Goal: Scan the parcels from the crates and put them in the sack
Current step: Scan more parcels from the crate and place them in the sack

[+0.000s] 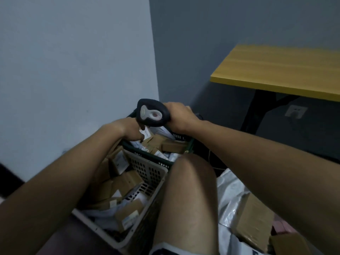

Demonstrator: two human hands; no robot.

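landmark: dark crate (pixel 176 137), far one, up against the wall corner
right hand (pixel 181 115): fingers wrapped round the scanner (pixel 151 113) handle; scanner head sits above the dark crate's near-left part, facing down
left hand (pixel 128 130): down at the dark crate's left rim, fingers curled on a small labelled parcel (pixel 146 134); grip partly hidden behind the scanner head
parcels: small cardboard boxes and white poly mailers piled loose in the dark crate; more in the beige crate (pixel 147 172) butted against its near side
sack (pixel 231 190): white, crumpled, on the floor to the near-right of the dark crate, a box (pixel 253 219) already on it
handling, boxes: judged light and stiff; pinch across two opposite faces, label up toward the scanner
handling, mailers: judged soft and slick; likely to sag and hide the barcode, so take an edge and keep it flat
risk: loose pile may shift when one is pulled out
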